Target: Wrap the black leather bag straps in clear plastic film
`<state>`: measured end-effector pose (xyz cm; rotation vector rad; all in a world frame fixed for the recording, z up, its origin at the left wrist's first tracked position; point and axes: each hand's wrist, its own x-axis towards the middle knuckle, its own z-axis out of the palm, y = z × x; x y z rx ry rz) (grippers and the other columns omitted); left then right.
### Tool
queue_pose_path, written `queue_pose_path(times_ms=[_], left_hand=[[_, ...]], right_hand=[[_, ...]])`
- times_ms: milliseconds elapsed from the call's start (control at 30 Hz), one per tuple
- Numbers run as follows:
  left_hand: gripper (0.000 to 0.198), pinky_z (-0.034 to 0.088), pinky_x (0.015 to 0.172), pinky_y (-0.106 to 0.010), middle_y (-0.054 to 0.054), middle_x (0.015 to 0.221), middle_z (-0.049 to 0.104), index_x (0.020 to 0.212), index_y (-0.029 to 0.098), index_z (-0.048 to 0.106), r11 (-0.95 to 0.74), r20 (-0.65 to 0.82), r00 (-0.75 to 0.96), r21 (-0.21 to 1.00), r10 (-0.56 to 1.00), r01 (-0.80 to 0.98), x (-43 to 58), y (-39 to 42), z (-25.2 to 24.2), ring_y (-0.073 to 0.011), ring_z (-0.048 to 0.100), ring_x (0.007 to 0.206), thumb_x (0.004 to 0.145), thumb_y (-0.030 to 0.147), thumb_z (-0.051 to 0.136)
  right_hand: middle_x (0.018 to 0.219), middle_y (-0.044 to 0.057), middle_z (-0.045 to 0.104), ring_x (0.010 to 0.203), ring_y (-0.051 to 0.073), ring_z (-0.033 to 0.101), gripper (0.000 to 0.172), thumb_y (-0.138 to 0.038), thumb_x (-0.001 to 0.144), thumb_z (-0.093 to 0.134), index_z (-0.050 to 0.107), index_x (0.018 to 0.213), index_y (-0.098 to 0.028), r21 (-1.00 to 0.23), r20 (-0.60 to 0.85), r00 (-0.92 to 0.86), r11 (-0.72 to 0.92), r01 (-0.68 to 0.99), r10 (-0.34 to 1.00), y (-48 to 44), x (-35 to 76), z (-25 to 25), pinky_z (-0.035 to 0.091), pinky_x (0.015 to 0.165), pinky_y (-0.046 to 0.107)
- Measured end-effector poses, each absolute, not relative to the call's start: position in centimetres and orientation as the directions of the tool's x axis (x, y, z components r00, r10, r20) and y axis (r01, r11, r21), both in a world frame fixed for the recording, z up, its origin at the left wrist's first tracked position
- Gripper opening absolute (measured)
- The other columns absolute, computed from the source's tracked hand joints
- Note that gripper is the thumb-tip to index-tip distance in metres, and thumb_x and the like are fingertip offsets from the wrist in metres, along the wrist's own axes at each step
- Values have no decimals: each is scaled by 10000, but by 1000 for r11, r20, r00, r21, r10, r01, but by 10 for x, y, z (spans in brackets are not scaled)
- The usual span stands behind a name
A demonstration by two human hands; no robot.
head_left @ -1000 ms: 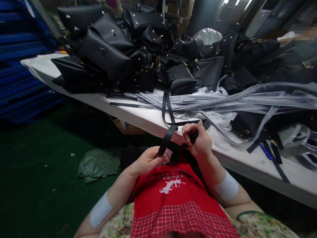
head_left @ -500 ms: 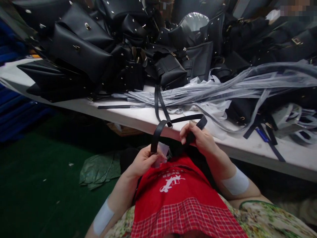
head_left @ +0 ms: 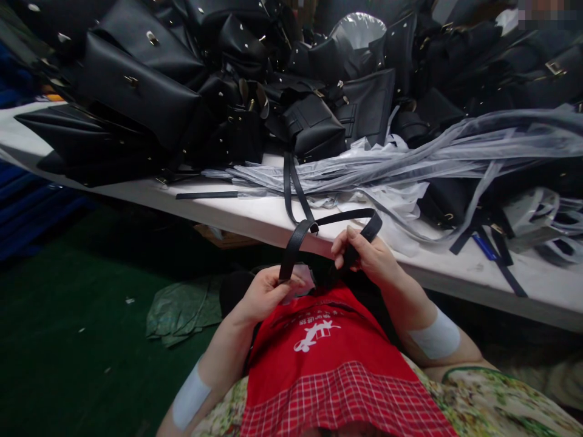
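Black strap [head_left: 290,250] lies mid-view, crossing the white table [head_left: 255,209]'s edge. At 7 o'clock, the left hand [head_left: 268,293] pinches 1 stretch; at 4 o'clock, the right hand [head_left: 367,255] curls around another. Both have barely moved since 0.5 seconds ago, suggesting steady handling.

Piled along the rear of the bench [head_left: 483,276]: bags [head_left: 141,91]. Laid in front of the bags, center to right: plastic sleeves [head_left: 437,155]. At the left end of the sleeves, near the front edge: short strip [head_left: 207,195]. Extended forward from the bags, past the front edge: strap [head_left: 291,249], between left grip [head_left: 266,294] and right grip [head_left: 367,252]. On the floor [head_left: 68,358], left of both grips: sheet [head_left: 184,312].
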<state>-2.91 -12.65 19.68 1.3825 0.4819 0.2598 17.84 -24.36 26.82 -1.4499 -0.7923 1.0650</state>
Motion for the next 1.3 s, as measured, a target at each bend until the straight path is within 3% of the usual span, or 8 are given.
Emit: queue_pose_path(times_ms=[233, 367, 500, 700, 967, 1167, 1300], left_hand=[[158, 519, 641, -243, -89, 909, 745, 792, 163, 745, 155, -82, 917, 988, 391, 22, -28, -122, 199, -188, 672, 794, 837, 251, 621], [198, 492, 570, -224, -82, 842, 724, 822, 135, 730, 174, -73, 946, 985, 316, 18, -28, -121, 202, -133, 619, 621, 871, 280, 605], [185, 497, 645, -234, -72, 813, 687, 783, 124, 722, 83, -12, 942, 996, 334, -17, -28, -119, 199, -156, 632, 715, 863, 256, 620], [171, 506, 680, -243, -63, 888, 662, 792, 153, 729, 2, 8, 932, 1000, 361, -9, -31, -118, 193, -156, 629, 772, 867, 260, 620], [211, 512, 683, -262, -56, 864, 609, 774, 164, 732, -30, 22, 922, 999, 387, -11, -30, -116, 193, -158, 614, 783, 872, 317, 624], [246, 495, 701, -262, -69, 819, 634, 788, 152, 746, -16, -12, 966, 1000, 258, 16, -35, -114, 192, -168, 605, 786, 879, 345, 624], [240, 469, 685, -257, -55, 774, 623, 780, 146, 744, 40, -17, 978, 999, 209, 9, -36, -116, 196, -142, 587, 708, 880, 331, 628]], right_hand=[[574, 18, 652, 393, 71, 487, 489, -616, 875, 526, 666, 788, -156, -989, -147, 385, -130, -71, 911, -242, 178, 274, 346, 361, 166], [628, 37, 671, 503, 122, 606, 489, -618, 878, 522, 664, 775, -162, -999, 7, 527, 34, -42, 850, -239, 175, 273, 450, 424, 201], [654, 38, 682, 584, 145, 657, 441, -570, 894, 537, 668, 765, -170, -989, 99, 580, 144, -31, 809, -234, 171, 270, 522, 515, 234], [651, 36, 683, 575, 146, 657, 447, -587, 885, 539, 667, 773, -173, -988, 76, 606, 144, -63, 792, -232, 170, 267, 520, 508, 234], [598, 24, 672, 446, 87, 570, 438, -553, 911, 523, 665, 784, -159, -996, -19, 521, 27, -80, 853, -237, 174, 264, 394, 382, 153], [710, 42, 729, 638, 168, 705, 433, -591, 896, 521, 669, 864, -184, -974, 77, 567, 182, -132, 820, -238, 165, 263, 580, 575, 273], [740, 38, 741, 671, 184, 723, 440, -618, 877, 527, 654, 880, -197, -963, 57, 574, 196, -183, 817, -238, 157, 263, 604, 619, 314]])
